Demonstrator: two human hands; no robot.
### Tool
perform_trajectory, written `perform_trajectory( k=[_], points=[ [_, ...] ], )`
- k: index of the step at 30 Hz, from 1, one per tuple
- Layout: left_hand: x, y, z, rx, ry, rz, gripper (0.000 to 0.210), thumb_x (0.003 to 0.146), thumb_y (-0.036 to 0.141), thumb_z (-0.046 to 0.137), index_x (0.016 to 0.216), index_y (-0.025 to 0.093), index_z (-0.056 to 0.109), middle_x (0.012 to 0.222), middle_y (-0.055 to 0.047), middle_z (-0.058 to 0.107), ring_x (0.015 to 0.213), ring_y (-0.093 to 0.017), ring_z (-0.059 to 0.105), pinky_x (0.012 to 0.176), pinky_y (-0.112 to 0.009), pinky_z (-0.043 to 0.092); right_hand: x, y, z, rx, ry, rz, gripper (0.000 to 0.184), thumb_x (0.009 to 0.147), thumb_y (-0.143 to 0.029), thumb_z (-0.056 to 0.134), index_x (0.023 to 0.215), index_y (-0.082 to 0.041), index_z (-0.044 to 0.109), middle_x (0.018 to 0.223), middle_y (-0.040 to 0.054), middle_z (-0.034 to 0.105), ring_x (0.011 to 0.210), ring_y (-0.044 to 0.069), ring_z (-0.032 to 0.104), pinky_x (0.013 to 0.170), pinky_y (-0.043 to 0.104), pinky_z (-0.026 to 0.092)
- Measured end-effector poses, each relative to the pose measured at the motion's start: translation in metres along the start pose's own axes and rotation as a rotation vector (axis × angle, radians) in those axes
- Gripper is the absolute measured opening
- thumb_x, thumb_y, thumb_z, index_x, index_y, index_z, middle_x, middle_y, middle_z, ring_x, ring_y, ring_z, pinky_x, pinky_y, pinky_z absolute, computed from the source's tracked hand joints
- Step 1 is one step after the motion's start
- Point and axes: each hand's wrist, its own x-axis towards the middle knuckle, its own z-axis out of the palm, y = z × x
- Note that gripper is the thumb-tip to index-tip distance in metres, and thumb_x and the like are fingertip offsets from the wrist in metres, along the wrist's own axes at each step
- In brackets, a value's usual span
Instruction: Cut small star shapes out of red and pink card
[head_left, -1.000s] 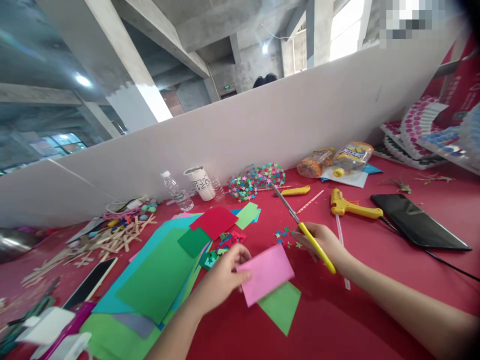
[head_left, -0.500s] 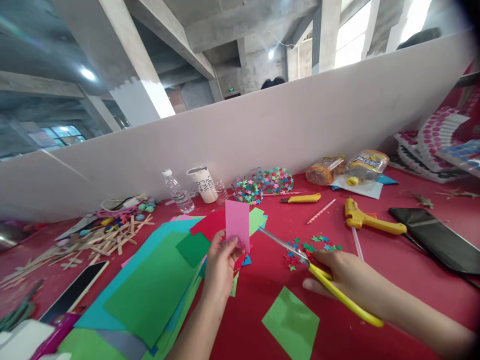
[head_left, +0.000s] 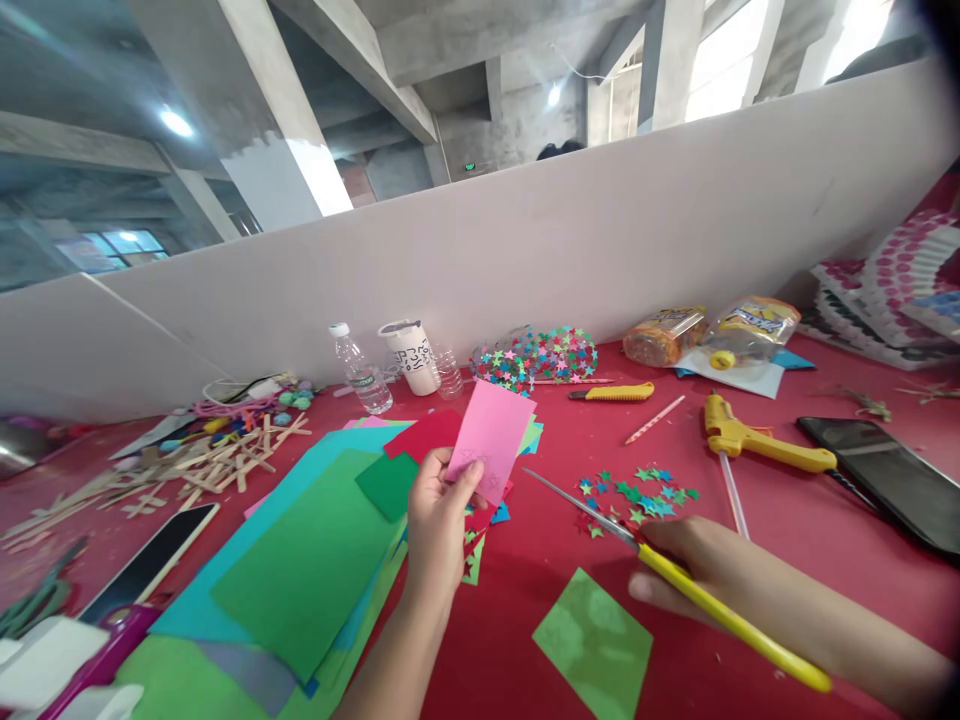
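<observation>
My left hand (head_left: 444,505) pinches the lower edge of a pink paper piece (head_left: 491,430), which bears faint drawn marks near my thumb. In my right hand (head_left: 694,565) is a pair of scissors with yellow handles (head_left: 727,620); the blades look closed and point left toward the paper, apart from it. Small cut stars (head_left: 645,495) in several colours lie just beyond the blades. Between my arms rests a light green paper piece (head_left: 596,640) on the red table. Green and blue sheets (head_left: 300,560) are stacked left of my left arm.
A yellow glue gun (head_left: 765,440), a black phone (head_left: 885,475) and a yellow utility knife (head_left: 611,393) lie to the right. Along the white partition stand a water bottle (head_left: 361,375) and a patterned cup (head_left: 411,358). Wooden sticks (head_left: 240,455) and another phone (head_left: 150,562) are on the left.
The pink paper has turned from upright to tilted right, showing its face more fully. The scissors have swung slightly lower and to the right, away from the paper. The view shifted a little.
</observation>
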Motion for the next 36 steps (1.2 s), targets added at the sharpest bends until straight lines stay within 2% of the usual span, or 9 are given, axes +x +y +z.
perform_trajectory(
  k=[4,7,13,19,26,32,36],
  points=[
    [-0.008,-0.004,0.008,0.016,-0.108,-0.041,0.024,0.073,0.032,0.077,0.084,0.018,0.06,0.066,0.004,0.064,0.048,-0.008,0.053,0.047,-0.019,0.043,-0.002,-0.004,0.001,0.034,-0.011,0.003,0.047,0.091,-0.063,0.056,0.068,-0.024,0.045,0.062,-0.0026,0.052,0.056,0.017,0.045,0.053,0.029,0.026],
    [-0.013,-0.007,0.011,0.047,-0.146,-0.041,0.024,0.074,0.033,0.076,0.083,0.017,0.06,0.066,0.004,0.063,0.048,-0.008,0.052,0.047,-0.019,0.044,-0.002,-0.003,0.003,0.031,0.016,0.015,0.045,0.092,-0.059,0.055,0.067,-0.024,0.044,0.06,-0.0034,0.047,0.055,0.015,0.039,0.052,0.029,0.024],
    [-0.011,-0.004,0.009,0.046,-0.168,-0.034,0.024,0.075,0.032,0.076,0.086,0.018,0.06,0.069,0.004,0.064,0.051,-0.008,0.051,0.049,-0.019,0.043,-0.004,-0.01,0.001,0.072,-0.027,0.017,0.044,0.092,-0.056,0.056,0.066,-0.023,0.043,0.06,-0.0043,0.045,0.055,0.014,0.039,0.051,0.028,0.023],
    [-0.011,-0.001,0.009,0.024,-0.173,-0.034,0.025,0.074,0.031,0.076,0.087,0.018,0.06,0.068,0.004,0.063,0.05,-0.008,0.048,0.047,-0.019,0.039,-0.007,-0.015,0.002,0.067,-0.038,0.018,0.045,0.096,-0.054,0.047,0.065,-0.022,0.038,0.062,-0.006,0.033,0.058,0.013,0.029,0.052,0.027,0.02],
    [-0.011,0.005,0.007,0.02,-0.304,-0.108,0.029,0.073,0.029,0.077,0.091,0.019,0.057,0.079,0.001,0.067,0.06,-0.01,0.056,0.055,-0.021,0.044,-0.006,-0.016,0.007,-0.028,-0.023,0.018,0.046,0.093,-0.063,0.046,0.069,-0.024,0.039,0.06,-0.0038,0.044,0.056,0.016,0.043,0.054,0.029,0.023],
    [-0.013,0.006,0.008,0.011,-0.288,-0.126,0.035,0.073,0.031,0.077,0.095,0.021,0.053,0.081,0.001,0.067,0.061,-0.011,0.058,0.055,-0.021,0.043,-0.004,-0.016,0.01,0.02,-0.02,0.027,0.042,0.092,-0.055,0.043,0.065,-0.023,0.035,0.06,-0.0067,0.03,0.058,0.013,0.025,0.051,0.028,0.019],
    [-0.016,0.005,0.009,0.005,-0.305,-0.149,0.035,0.074,0.03,0.077,0.097,0.021,0.053,0.08,0.001,0.068,0.063,-0.012,0.059,0.057,-0.021,0.044,-0.006,-0.018,0.012,0.029,-0.041,0.007,0.046,0.093,-0.062,0.041,0.068,-0.023,0.038,0.06,-0.0045,0.041,0.055,0.015,0.036,0.053,0.029,0.022]
  ],
)
